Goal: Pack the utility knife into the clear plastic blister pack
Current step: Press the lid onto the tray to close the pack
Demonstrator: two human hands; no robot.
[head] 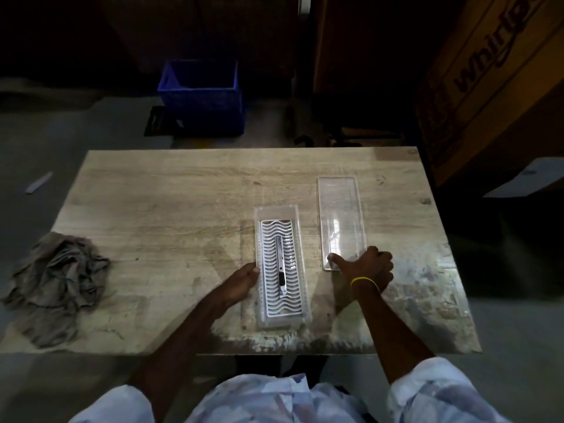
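Observation:
A clear plastic blister tray (302, 239) lies lengthwise on the wooden table (171, 209), lined with a white wavy insert (271, 264). The slim silver utility knife (281, 267) rests along the middle of that insert. My left hand (244, 282) holds the tray's left edge, thumb tip against the rim. To the right lies the separate clear lid (340, 215), flat on the table. My right hand (369, 267) grips the lid's near end, thumb on top and fingers curled at its right corner. A yellow band circles that wrist.
A crumpled grey rag (58, 285) sits at the table's left edge. Beyond the table stand a blue plastic crate (203, 96) on the floor and a large cardboard box (494, 80) at the right. The room is dim.

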